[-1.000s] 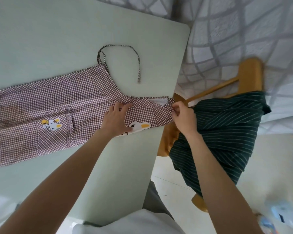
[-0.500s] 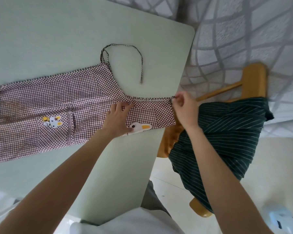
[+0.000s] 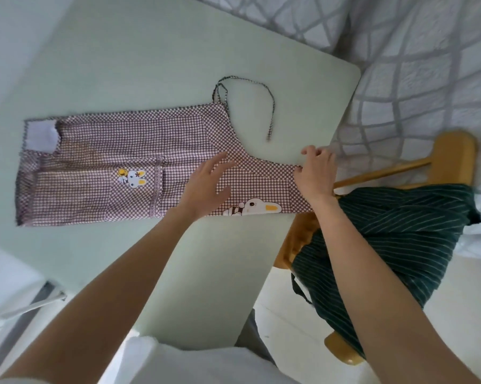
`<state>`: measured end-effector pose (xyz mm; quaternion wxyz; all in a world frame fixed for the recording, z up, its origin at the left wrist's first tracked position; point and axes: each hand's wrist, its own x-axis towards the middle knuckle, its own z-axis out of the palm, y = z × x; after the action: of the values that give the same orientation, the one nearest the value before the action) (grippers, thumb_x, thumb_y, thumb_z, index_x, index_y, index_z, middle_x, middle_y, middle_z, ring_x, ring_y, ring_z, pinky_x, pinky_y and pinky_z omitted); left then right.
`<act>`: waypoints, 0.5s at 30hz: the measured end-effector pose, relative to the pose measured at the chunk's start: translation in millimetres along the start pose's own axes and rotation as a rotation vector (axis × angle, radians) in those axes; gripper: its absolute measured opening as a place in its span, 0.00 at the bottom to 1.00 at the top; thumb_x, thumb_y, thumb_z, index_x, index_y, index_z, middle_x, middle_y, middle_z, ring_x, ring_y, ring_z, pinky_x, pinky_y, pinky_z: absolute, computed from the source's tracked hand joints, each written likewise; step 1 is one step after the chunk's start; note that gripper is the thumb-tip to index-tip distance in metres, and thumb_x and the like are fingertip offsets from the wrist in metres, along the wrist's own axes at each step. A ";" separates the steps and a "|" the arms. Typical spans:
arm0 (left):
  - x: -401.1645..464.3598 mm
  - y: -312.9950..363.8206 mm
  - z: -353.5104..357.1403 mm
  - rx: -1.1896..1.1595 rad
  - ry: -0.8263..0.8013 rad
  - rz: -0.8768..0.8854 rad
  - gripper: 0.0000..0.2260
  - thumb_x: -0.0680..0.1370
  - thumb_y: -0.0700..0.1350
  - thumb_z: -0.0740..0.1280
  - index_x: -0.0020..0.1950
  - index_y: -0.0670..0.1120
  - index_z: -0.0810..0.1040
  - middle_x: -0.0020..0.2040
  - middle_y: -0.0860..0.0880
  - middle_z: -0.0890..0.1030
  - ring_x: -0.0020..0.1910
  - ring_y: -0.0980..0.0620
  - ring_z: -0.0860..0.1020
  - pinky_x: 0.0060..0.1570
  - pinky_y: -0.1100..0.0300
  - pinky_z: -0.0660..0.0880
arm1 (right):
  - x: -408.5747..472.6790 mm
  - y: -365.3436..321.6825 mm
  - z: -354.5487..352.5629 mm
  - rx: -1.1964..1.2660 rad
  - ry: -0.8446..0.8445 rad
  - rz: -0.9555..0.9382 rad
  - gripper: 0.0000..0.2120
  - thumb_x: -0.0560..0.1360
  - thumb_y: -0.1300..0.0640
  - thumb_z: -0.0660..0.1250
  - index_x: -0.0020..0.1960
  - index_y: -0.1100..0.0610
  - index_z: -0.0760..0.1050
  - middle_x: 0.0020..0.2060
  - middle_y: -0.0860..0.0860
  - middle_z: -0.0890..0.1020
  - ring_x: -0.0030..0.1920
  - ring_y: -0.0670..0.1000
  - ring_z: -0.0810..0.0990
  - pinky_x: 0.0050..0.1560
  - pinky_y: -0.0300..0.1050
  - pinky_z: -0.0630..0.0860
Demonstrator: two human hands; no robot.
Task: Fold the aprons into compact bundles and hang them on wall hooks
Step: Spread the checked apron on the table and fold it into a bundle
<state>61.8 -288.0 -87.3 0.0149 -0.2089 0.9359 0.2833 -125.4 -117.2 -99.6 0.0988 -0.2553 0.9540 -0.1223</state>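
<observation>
A purple-and-white checked apron point(image 3: 117, 167) with rabbit prints lies folded lengthwise on the pale green table point(image 3: 150, 51). Its thin neck strap point(image 3: 264, 87) loops on the table beyond it. My left hand point(image 3: 208, 187) rests flat on the apron's bib part, fingers straight. At the table's right edge my right hand point(image 3: 315, 173) pinches the apron's top corner, fingers curled. A second apron, dark green with thin stripes point(image 3: 394, 239), is draped over a wooden chair point(image 3: 452, 156) to the right of the table.
A grey-and-white lattice-patterned cover point(image 3: 414, 65) lies beyond the table and chair. White furniture or fabric point(image 3: 3, 286) sits at the lower left. Pale floor point(image 3: 289, 328) shows below the chair. No wall hooks are in view.
The view has shifted, showing the whole apron. My right hand drew the corner up along the table's edge. My left hand's fingers have lifted and spread on the bib.
</observation>
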 end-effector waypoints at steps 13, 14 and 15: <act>-205.8 -231.9 -107.8 -0.218 0.638 -0.841 0.11 0.74 0.44 0.70 0.54 0.43 0.77 0.52 0.45 0.81 0.47 0.47 0.80 0.44 0.61 0.72 | -129.1 -285.4 83.4 0.241 -0.256 -0.739 0.10 0.71 0.61 0.67 0.53 0.56 0.77 0.51 0.51 0.79 0.56 0.54 0.73 0.59 0.48 0.66; -215.6 -247.3 -116.6 -0.217 0.674 -0.901 0.13 0.74 0.46 0.71 0.54 0.42 0.76 0.53 0.45 0.80 0.47 0.46 0.80 0.44 0.61 0.70 | -135.9 -308.7 91.8 0.244 -0.281 -0.752 0.11 0.72 0.61 0.67 0.54 0.57 0.77 0.52 0.51 0.79 0.56 0.54 0.73 0.59 0.48 0.67; -225.2 -264.5 -126.6 -0.219 0.678 -0.956 0.16 0.73 0.48 0.72 0.55 0.42 0.75 0.54 0.44 0.79 0.47 0.46 0.79 0.44 0.61 0.69 | -142.7 -332.5 102.5 0.241 -0.303 -0.758 0.12 0.72 0.61 0.66 0.56 0.57 0.76 0.53 0.52 0.78 0.57 0.54 0.73 0.59 0.48 0.68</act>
<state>384.3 -468.8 -86.8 -0.1803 -0.6861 0.6560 0.2575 175.5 -342.2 -84.7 0.2150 -0.5896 0.7463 -0.2220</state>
